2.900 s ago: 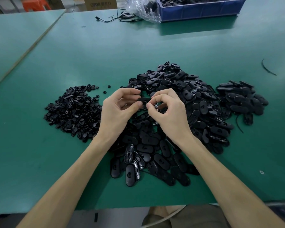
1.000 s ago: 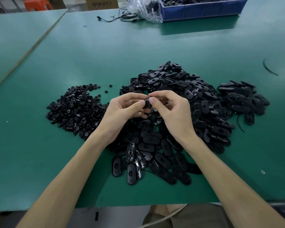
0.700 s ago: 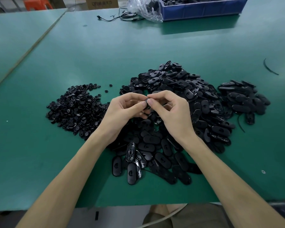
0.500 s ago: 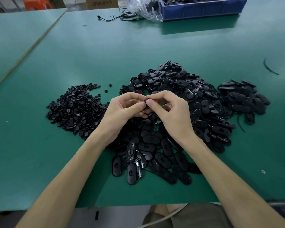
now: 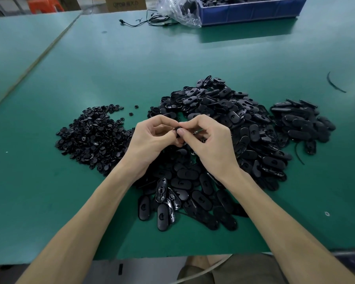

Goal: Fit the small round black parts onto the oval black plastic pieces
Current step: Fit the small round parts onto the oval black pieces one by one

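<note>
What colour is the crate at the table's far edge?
The crate is blue, seen in head view.

Glossy black oval pieces (image 5: 223, 119) lie heaped and overlapping mid-table, with a smaller oval heap (image 5: 301, 121) at their three o'clock. Small round black parts (image 5: 92, 136) lie piled at nine o'clock. One black piece (image 5: 177, 129), mostly hidden, is held pinched above the main heap.

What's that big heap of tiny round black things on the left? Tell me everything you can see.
The heap of small round parts is a low, loose pile of tiny black discs, plastic-looking, some glinting, some showing a centre hole. It lies on the green table, left of the oval pieces. Two stray discs sit apart past its far right corner. The left hand hovers by its right edge; touching or not, I cannot tell.
</note>
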Demonstrator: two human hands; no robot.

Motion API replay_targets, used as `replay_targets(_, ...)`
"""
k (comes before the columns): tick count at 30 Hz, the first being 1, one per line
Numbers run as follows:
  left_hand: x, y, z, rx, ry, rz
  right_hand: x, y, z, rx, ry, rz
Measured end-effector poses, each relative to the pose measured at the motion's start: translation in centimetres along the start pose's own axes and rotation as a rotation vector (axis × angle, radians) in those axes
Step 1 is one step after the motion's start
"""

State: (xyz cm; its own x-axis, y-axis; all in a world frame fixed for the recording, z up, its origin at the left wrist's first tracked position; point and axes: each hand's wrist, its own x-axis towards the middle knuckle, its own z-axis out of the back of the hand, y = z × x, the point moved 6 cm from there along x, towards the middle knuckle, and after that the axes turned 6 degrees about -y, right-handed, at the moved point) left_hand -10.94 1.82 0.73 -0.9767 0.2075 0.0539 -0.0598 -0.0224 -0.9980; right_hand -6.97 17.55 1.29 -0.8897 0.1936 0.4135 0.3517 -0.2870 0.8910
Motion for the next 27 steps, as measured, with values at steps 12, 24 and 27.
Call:
replay_targets(12,0.03,0.10,0.04,-0.179,0.086,0.046,0.16,-0.48,0.52,0.058,-0.053,-0.084)
replay_targets(24,0.08,-0.02,0.06,-0.123,0.046,0.006,0.19,-0.22,0.36,0.021,-0.032,-0.105)
replay_targets(27,0.05,-0.23,0.17,-0.110,0.017,-0.012,0.31,-0.27,0.25,-0.006,-0.010,-0.120)
